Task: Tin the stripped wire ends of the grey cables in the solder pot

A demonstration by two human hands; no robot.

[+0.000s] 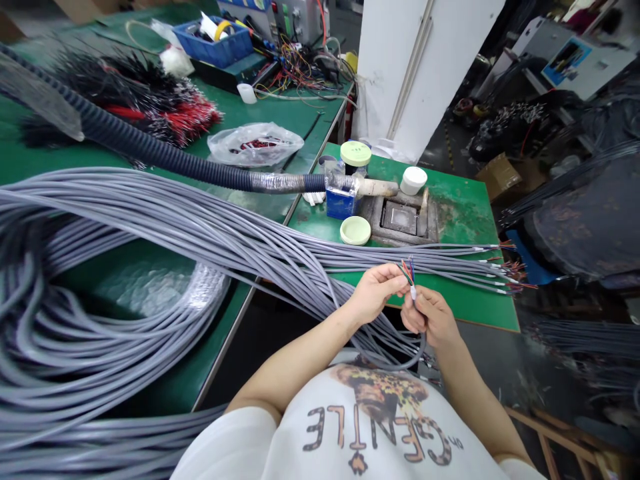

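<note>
The left hand (374,292) and right hand (430,317), close together, clamp the end of a grey sheathed cable (413,293), its thin coloured wires (406,272) fanned upward, near a green table (480,307).

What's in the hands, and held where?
A grey multicore cable, pinched near its stripped end by the left hand and right hand, just below the fanned coloured wires.

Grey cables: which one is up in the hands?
The cable held by the left hand and right hand: coloured wires fan above a white band. The other cable ends lie on the green bench.
</note>
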